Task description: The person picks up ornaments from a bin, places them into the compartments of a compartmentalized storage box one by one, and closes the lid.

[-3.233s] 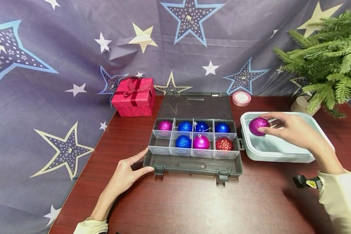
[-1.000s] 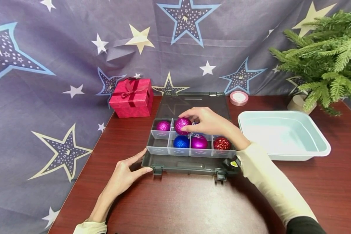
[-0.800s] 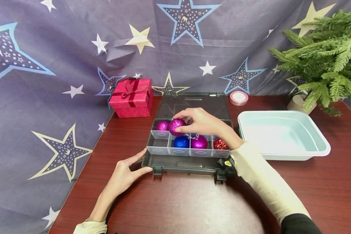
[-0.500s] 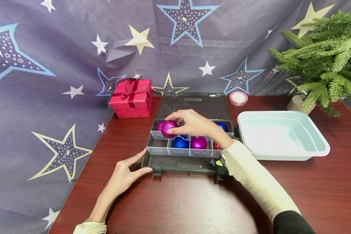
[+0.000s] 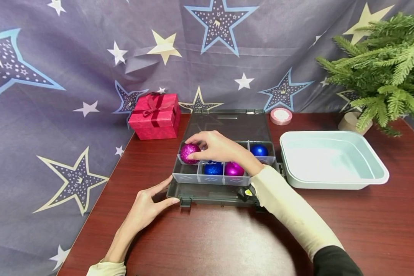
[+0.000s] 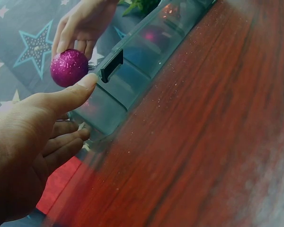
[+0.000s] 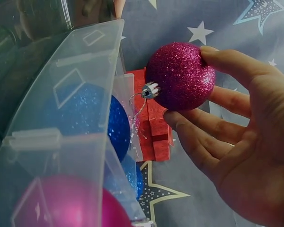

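Note:
A glittery magenta Christmas bauble [image 5: 189, 153] is pinched between the thumb and fingers of my right hand [image 5: 220, 147], above the left column of a dark clear compartment box [image 5: 210, 193]. In the right wrist view the bauble's silver cap and string [image 7: 150, 90] point at the dividers. Under the hand, blue glitter [image 5: 213, 168] and smooth pink [image 5: 233, 169] baubles sit in front compartments; a blue one [image 5: 260, 150] lies at the back right. The front left compartment [image 5: 188, 169] holds nothing. My left hand [image 5: 148, 205] touches the box's front left corner, thumb and fingers extended.
A pale blue tub [image 5: 334, 184] stands right of the box, whose lid [image 5: 231, 124] leans open behind. A red gift box [image 5: 155, 119] stands back left, a pink ribbon roll [image 5: 281, 116] behind the tub. Artificial fir branches [image 5: 390, 73] overhang the back right.
My right hand has carried the magenta bauble from over the tub leftward across the box to its left column. My left hand has stayed at the box corner.

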`<state>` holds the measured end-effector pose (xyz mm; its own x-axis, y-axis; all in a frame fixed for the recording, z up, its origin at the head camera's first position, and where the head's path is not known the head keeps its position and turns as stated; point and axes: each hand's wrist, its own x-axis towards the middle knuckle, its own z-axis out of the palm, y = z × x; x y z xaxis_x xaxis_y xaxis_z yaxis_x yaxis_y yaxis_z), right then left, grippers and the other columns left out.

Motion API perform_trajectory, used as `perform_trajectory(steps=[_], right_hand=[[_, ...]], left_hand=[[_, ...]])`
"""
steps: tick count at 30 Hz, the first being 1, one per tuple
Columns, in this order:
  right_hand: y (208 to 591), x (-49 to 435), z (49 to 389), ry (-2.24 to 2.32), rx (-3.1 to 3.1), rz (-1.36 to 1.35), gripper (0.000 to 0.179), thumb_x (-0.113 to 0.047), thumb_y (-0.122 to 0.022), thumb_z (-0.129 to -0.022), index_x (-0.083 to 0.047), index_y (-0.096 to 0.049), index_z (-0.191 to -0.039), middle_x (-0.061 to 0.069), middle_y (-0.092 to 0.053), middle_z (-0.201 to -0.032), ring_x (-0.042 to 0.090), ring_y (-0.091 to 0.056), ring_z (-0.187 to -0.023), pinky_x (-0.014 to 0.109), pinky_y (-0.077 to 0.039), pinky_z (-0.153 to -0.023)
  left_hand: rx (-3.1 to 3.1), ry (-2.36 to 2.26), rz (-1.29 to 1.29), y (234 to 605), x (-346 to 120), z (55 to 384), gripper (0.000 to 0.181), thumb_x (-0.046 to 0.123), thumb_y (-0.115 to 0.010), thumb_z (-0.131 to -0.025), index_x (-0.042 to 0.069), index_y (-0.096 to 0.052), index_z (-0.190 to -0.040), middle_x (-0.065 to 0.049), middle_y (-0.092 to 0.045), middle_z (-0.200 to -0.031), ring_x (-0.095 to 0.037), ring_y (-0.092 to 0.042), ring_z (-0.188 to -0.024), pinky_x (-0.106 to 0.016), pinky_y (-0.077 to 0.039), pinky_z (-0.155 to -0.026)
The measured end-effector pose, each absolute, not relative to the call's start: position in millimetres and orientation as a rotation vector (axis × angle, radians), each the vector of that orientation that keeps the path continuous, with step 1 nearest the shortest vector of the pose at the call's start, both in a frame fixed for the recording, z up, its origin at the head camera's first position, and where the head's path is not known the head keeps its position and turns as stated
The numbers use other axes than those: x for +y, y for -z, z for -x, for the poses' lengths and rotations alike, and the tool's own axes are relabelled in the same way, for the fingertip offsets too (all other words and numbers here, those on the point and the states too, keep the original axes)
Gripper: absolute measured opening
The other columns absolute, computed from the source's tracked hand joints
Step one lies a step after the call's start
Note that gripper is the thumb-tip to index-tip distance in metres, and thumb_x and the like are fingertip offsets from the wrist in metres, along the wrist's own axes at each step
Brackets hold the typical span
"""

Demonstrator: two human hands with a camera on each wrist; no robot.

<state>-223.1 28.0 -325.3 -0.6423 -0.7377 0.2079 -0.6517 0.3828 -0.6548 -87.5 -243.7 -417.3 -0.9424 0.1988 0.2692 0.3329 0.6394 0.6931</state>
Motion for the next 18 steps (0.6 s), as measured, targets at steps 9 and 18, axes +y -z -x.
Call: perform_trajectory(steps=[9,18], right_hand=[[326.8,21.9,222.6,1.088,2.519,1.294,0.046,-0.030,-0.078,-0.094,-0.007,-0.070,-0.133,0.006,-0.070,-0.120,0.018,-0.067,-0.099,0.026,-0.055,-0.088],[326.0,16.5,222.3,1.088,2.506,1.289,0.047,-0.032,-0.077,-0.096,-0.003,-0.069,-0.133,0.011,-0.071,-0.122,0.017,-0.069,-0.099,0.025,-0.055,-0.089]], left_hand=[[-2.688,1.192,0.437,417.9,-243.8,88.3,0.070,0.035,-0.091,-0.081,0.026,-0.064,-0.144,0.002,-0.068,-0.133,-0.016,-0.064,-0.120,-0.015,-0.044,-0.099],[-2.668,1.185,0.459,419.0,-244.1,88.4,0.070,0.033,-0.091,-0.081,0.024,-0.064,-0.144,0.003,-0.068,-0.132,-0.017,-0.065,-0.119,-0.014,-0.043,-0.098]])
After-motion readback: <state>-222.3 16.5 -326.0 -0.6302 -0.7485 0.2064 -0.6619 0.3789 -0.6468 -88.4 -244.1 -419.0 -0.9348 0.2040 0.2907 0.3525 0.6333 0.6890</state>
